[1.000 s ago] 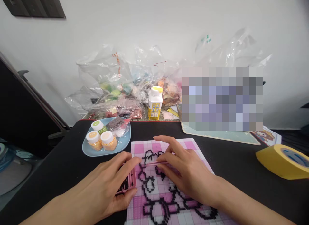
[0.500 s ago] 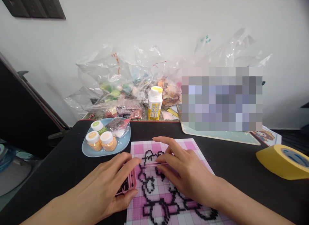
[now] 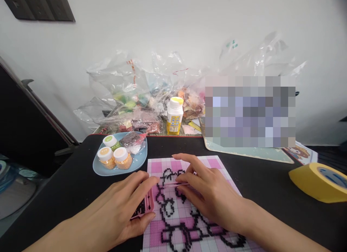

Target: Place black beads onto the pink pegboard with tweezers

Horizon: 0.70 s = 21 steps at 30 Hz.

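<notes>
My left hand (image 3: 127, 201) is wrapped over a small pink tray (image 3: 150, 205) of black beads, which it partly hides. Pinched between the thumb and fingers of my right hand (image 3: 202, 189) is a pair of pink tweezers (image 3: 172, 185), its tips pointing left. Under both hands lies a pegboard (image 3: 155, 241) over a pink-and-white checked pattern. Rows of black beads (image 3: 179, 227) on it form curved outlines of a figure. The tweezer tips are over the upper part of the board; whether a bead is in them is too small to tell.
A blue plate (image 3: 99, 169) at left holds jars (image 3: 123, 159) of beads and a bag (image 3: 132, 140). Behind stand a white-and-yellow bottle (image 3: 175, 116) and clear plastic bags (image 3: 116, 78). A yellow tape roll (image 3: 309, 181) sits at right, near a pale board (image 3: 244, 153).
Almost nothing differs. The whole view has shifted very slightly, while both hands, the pink tray and the tweezers keep their places over the pegboard.
</notes>
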Available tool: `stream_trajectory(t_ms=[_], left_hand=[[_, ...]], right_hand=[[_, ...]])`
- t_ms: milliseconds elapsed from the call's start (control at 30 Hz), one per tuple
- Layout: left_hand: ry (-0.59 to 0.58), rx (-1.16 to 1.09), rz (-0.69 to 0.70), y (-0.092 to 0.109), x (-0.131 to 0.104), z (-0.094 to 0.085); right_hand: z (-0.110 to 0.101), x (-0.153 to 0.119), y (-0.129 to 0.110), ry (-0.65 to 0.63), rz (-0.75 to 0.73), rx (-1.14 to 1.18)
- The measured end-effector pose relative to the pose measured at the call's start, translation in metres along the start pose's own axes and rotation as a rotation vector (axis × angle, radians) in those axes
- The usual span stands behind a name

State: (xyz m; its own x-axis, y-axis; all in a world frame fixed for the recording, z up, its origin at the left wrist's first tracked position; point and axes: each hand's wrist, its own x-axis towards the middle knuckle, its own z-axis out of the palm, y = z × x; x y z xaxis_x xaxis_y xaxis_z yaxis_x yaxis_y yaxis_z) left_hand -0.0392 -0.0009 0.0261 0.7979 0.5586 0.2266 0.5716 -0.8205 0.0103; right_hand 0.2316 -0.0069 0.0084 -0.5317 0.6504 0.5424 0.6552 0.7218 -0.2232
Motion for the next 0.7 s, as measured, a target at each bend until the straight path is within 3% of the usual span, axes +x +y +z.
stream_trajectory(t_ms=[300, 600, 700], left_hand=[[0.028, -0.065, -0.032, -0.001, -0.001, 0.001], [0.002, -0.28, -0.112, 0.003, 0.001, 0.002], [0.077, -0.343, -0.149, 0.005, 0.0, 0.006]], right_hand=[[0.0, 0.0, -0.001, 0.01, 0.016, 0.026], [-0.003, 0.002, -0.019, 0.013, 0.031, 0.125], [-0.002, 0.002, -0.021, -0.014, 0.027, 0.126]])
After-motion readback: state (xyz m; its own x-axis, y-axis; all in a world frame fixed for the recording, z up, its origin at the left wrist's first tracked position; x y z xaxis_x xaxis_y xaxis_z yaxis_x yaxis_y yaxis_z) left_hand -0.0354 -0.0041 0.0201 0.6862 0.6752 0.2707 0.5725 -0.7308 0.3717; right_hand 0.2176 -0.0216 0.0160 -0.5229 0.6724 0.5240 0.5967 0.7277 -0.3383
